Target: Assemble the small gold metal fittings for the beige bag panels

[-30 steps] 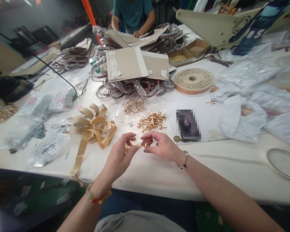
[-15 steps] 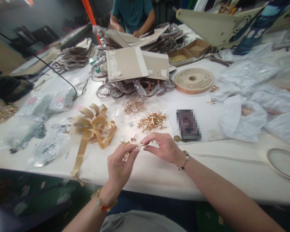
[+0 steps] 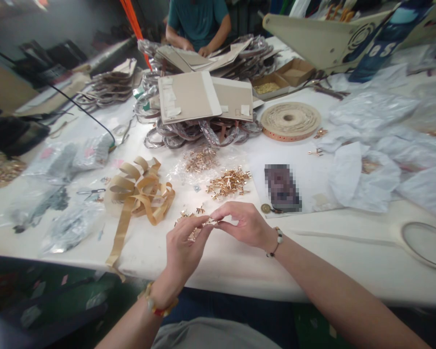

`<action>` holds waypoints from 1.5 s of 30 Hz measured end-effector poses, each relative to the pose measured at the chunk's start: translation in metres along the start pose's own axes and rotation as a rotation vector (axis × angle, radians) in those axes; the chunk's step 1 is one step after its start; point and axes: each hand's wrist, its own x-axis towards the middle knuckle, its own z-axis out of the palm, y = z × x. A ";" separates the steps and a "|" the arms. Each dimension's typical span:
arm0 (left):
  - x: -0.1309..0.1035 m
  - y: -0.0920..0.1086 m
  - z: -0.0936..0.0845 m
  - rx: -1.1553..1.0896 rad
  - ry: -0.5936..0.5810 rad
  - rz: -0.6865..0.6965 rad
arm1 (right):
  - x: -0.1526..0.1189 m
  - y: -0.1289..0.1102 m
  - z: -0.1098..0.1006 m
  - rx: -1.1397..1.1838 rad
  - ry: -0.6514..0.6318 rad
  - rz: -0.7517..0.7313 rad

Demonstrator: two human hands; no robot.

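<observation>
My left hand and my right hand meet fingertip to fingertip above the white table near its front edge. Both are closed in a pinch on a small gold metal piece, mostly covered by the fingers. A few loose gold pieces lie just behind and under my left hand. Beyond my right hand is a larger pile of gold pieces, and behind that a clear plastic bag with more of them.
A tan ribbon roll lies left, a phone right. Farther back are a strap coil, stacked beige panels, white bags and a blue bottle. A person works across the table.
My fingertips have drawn closer together around the small metal piece, my left hand shifting slightly right. The person's hands across the table have moved a little.
</observation>
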 end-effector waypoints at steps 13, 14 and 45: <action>0.027 -0.029 0.005 0.062 -0.287 -0.157 | 0.005 -0.005 -0.004 0.124 -0.063 0.423; 0.033 -0.031 0.007 0.099 -0.314 -0.138 | 0.005 -0.006 -0.005 0.156 -0.076 0.433; 0.017 -0.011 0.019 -0.197 -0.148 0.457 | 0.006 -0.002 -0.005 0.516 -0.205 0.537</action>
